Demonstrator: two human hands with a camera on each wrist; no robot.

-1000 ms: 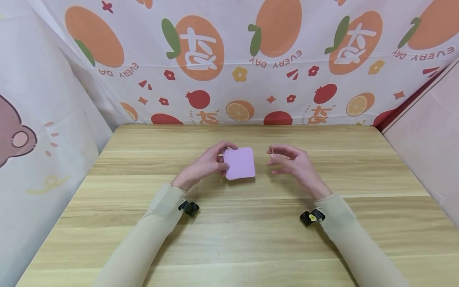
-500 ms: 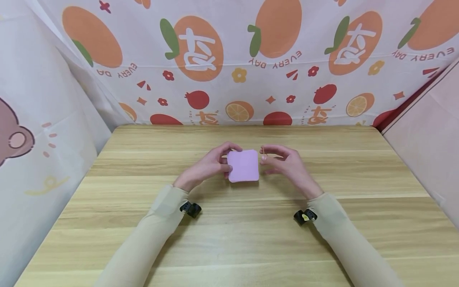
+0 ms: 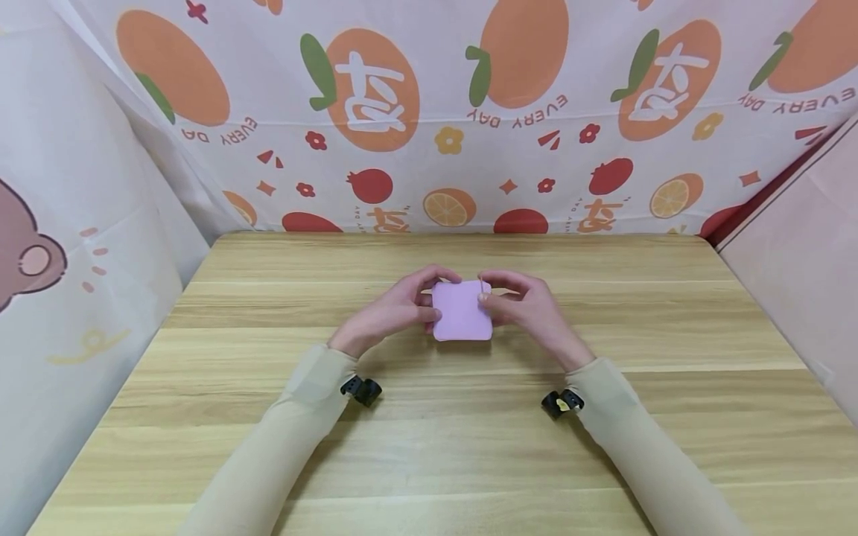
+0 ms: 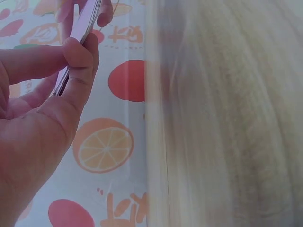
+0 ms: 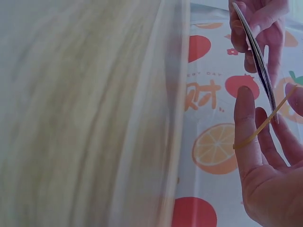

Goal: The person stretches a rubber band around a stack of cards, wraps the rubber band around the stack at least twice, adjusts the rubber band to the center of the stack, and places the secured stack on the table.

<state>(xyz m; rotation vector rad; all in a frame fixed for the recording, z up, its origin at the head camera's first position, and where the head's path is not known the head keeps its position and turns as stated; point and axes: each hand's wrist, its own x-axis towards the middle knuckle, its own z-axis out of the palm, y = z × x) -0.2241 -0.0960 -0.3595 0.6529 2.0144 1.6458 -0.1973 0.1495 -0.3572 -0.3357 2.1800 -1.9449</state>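
A thin stack of square lilac cards [image 3: 461,313] with rounded corners is held up above the table. My left hand [image 3: 395,301] grips its left edge, thumb on the front face and fingers behind. At the opposite edge is my right hand [image 3: 529,309], its thumb at the front of the cards. In the right wrist view a tan rubber band [image 5: 285,100] stretches from the thumb to a finger of that hand, and the lower end of the stack [image 5: 258,56] reaches the band. Whether the band goes round the cards cannot be made out.
The wood-grain table [image 3: 429,447] spreads out under both arms. A white cloth with fruit prints [image 3: 449,171] hangs behind its far edge, and pale cloths flank both sides. Each wrist carries a small black camera [image 3: 362,390].
The right hand has moved left with the rubber band until it meets the right edge of the cards. The left hand has shifted the stack slightly right.
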